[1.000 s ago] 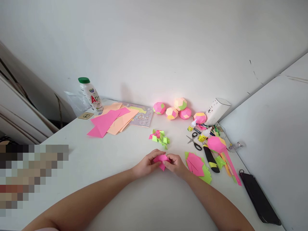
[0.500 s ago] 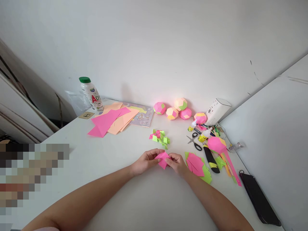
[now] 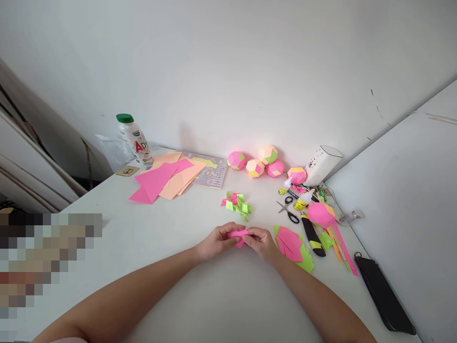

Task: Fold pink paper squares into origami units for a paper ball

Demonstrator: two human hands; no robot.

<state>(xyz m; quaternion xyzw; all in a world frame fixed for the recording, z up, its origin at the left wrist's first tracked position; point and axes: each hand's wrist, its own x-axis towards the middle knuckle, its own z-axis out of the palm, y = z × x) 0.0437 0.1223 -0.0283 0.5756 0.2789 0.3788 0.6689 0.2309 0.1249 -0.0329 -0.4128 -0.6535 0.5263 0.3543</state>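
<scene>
Both my hands meet over the white table [image 3: 171, 247] and pinch a small piece of pink paper [image 3: 238, 234] between them. My left hand [image 3: 216, 242] grips its left side with curled fingers. My right hand [image 3: 261, 243] holds its right side, thumb on top. The paper is folded into a narrow shape just above the tabletop. A heap of small folded pink and green paper units [image 3: 237, 203] lies just beyond my hands. To the right of my right hand lies a stack of pink and green cut sheets [image 3: 293, 245].
Pink and orange sheets [image 3: 166, 178] and a booklet [image 3: 210, 174] lie at the back left near a green-capped bottle [image 3: 135, 140]. Several paper balls [image 3: 264, 164] sit by the wall. Scissors [image 3: 289, 212], glue bottles [image 3: 303, 200], a black-yellow cutter [image 3: 313, 236], a white box [image 3: 323, 164] and a black phone [image 3: 385, 295] crowd the right.
The pink paper was spread wider half a second ago; now it is folded narrower between my fingers. My hands stay in the same spot.
</scene>
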